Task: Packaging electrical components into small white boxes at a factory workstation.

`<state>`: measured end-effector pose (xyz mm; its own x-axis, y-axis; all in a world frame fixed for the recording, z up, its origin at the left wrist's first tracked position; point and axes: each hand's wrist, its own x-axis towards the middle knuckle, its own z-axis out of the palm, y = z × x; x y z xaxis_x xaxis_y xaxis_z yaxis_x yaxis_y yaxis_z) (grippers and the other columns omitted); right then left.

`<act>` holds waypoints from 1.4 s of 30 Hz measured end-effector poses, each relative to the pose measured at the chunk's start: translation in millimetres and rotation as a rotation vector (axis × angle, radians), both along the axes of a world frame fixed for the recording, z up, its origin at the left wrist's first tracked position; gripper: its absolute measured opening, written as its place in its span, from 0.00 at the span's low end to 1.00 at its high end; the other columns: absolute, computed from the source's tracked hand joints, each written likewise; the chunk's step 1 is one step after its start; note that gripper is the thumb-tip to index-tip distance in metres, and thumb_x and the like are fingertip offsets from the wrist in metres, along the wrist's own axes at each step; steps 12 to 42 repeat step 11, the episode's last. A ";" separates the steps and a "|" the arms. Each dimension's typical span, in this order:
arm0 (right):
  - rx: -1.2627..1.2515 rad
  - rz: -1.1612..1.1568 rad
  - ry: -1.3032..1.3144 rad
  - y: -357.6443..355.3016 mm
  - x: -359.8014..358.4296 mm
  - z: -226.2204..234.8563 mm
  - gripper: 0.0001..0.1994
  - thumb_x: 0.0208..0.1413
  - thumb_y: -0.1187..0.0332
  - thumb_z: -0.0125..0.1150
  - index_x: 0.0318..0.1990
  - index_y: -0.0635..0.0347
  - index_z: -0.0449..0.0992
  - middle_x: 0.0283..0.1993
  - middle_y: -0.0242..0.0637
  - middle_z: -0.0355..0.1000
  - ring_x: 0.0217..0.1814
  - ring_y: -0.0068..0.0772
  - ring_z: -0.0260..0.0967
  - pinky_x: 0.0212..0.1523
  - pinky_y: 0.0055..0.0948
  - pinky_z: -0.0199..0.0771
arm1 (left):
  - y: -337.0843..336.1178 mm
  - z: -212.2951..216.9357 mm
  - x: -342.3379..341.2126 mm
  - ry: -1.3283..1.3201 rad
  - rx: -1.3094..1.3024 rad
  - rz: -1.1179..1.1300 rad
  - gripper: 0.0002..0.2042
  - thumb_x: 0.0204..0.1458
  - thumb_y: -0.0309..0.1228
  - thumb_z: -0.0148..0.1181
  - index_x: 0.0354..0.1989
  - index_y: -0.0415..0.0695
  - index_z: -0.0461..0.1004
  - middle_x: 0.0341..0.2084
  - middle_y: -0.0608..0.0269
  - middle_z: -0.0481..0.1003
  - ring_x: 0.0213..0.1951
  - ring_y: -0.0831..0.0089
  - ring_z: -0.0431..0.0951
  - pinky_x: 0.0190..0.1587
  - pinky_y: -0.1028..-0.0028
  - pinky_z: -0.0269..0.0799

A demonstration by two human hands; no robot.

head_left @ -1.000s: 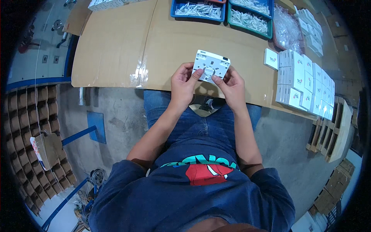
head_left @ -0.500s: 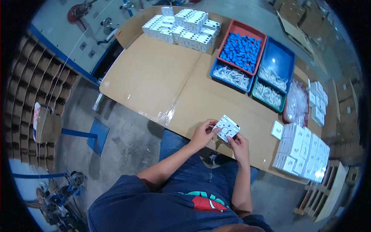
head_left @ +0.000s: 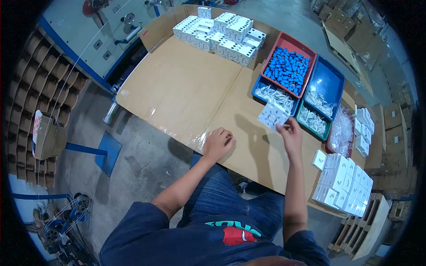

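Observation:
A white square plate with dark holes and slots (head_left: 272, 115) is pinched by one edge in my right hand (head_left: 291, 135). It is held above the cardboard-covered table, in front of the blue tray (head_left: 255, 94) of white plastic pieces, and hides part of it. My left hand (head_left: 217, 144) is at the table's near edge, its fingers curled inward. Whether anything lies inside those fingers is hidden.
White plates (head_left: 230, 51) stand stacked at the far edge. A red tray (head_left: 311, 57) holds blue pieces; another blue tray (head_left: 326, 77) and a green tray (head_left: 316, 132) hold white pieces. Clear plastic bags (head_left: 341, 128) lie beside them. White boxes (head_left: 344, 181) are stacked at the right.
My left hand has let go of the white plate and moved left. My right hand has carried the plate up and right, toward the trays. The head view has shifted slightly.

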<state>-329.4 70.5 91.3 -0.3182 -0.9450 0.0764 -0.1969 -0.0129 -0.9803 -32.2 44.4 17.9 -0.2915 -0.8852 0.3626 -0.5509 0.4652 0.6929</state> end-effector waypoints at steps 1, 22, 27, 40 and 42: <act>-0.001 0.013 0.040 -15.9 -0.7 5.8 0.18 0.59 0.79 0.67 0.56 0.69 0.74 0.44 0.38 0.78 0.42 0.23 0.75 0.43 0.24 0.76 | 0.7 1.1 -0.5 -0.008 -0.028 0.003 0.08 0.53 0.35 0.67 0.33 0.45 0.79 0.31 0.61 0.77 0.40 0.60 0.78 0.47 0.61 0.70; -0.103 0.255 0.361 -173.9 44.9 57.1 0.43 0.60 0.75 0.68 0.79 0.49 0.50 0.45 0.42 0.78 0.42 0.28 0.77 0.44 0.27 0.78 | -0.7 -4.5 3.8 0.022 0.034 0.034 0.09 0.53 0.37 0.68 0.32 0.45 0.79 0.31 0.62 0.75 0.41 0.62 0.78 0.48 0.62 0.70; -0.103 0.255 0.361 -173.9 44.9 57.1 0.43 0.60 0.75 0.68 0.79 0.49 0.50 0.45 0.42 0.78 0.42 0.28 0.77 0.44 0.27 0.78 | -0.7 -4.5 3.8 0.022 0.034 0.034 0.09 0.53 0.37 0.68 0.32 0.45 0.79 0.31 0.62 0.75 0.41 0.62 0.78 0.48 0.62 0.70; -0.103 0.255 0.361 -173.9 44.9 57.1 0.43 0.60 0.75 0.68 0.79 0.49 0.50 0.45 0.42 0.78 0.42 0.28 0.77 0.44 0.27 0.78 | -0.7 -4.5 3.8 0.022 0.034 0.034 0.09 0.53 0.37 0.68 0.32 0.45 0.79 0.31 0.62 0.75 0.41 0.62 0.78 0.48 0.62 0.70; -0.103 0.255 0.361 -173.9 44.9 57.1 0.43 0.60 0.75 0.68 0.79 0.49 0.50 0.45 0.42 0.78 0.42 0.28 0.77 0.44 0.27 0.78 | -0.7 -4.5 3.8 0.022 0.034 0.034 0.09 0.53 0.37 0.68 0.32 0.45 0.79 0.31 0.62 0.75 0.41 0.62 0.78 0.48 0.62 0.70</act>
